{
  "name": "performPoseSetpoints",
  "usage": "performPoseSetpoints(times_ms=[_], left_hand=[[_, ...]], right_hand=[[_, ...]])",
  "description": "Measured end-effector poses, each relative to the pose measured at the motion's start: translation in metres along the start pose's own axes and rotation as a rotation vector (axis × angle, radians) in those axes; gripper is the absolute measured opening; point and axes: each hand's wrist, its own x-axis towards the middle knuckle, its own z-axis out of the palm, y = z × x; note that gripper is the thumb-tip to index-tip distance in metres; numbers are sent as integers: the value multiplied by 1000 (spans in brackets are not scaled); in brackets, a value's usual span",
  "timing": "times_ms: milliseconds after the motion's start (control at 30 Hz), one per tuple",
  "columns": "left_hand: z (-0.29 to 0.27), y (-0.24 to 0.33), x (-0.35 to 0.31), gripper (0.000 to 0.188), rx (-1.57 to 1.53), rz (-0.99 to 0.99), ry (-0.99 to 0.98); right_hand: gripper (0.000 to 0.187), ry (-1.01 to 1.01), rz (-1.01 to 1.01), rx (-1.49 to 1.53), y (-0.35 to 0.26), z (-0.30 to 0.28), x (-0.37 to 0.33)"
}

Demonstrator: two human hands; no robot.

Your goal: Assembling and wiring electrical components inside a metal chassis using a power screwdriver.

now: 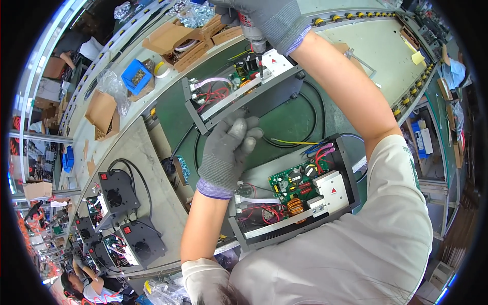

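My right hand, in a grey knit glove, is wrapped round a powered screwdriver at the top. The tool points down, its bit meeting the metal rail of an open dark power-supply unit beside a white plate with a red triangle. Just in front of that unit is my gloved left hand, its fingers curled in; what they hold, if anything, does not show clearly. Nearer to me, a second open unit exposes a green circuit board, a copper coil and red wires.
Black cables loop over the green mat. Far left are a blue bin of small hardware and open cardboard boxes. Several finished-looking dark units stand at lower left. Roller tracks edge the bench; other people work farther off.
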Motion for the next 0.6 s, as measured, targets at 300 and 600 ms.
performPoseSetpoints(times_ms=[300, 600], left_hand=[[-15, -4, -4, 43, -185, 129, 114], [-12, -8, -2, 42, -56, 266, 182]], right_hand=[[20, -100, -52, 226, -67, 20, -38], [23, -102, -79, 373, -60, 16, -63]])
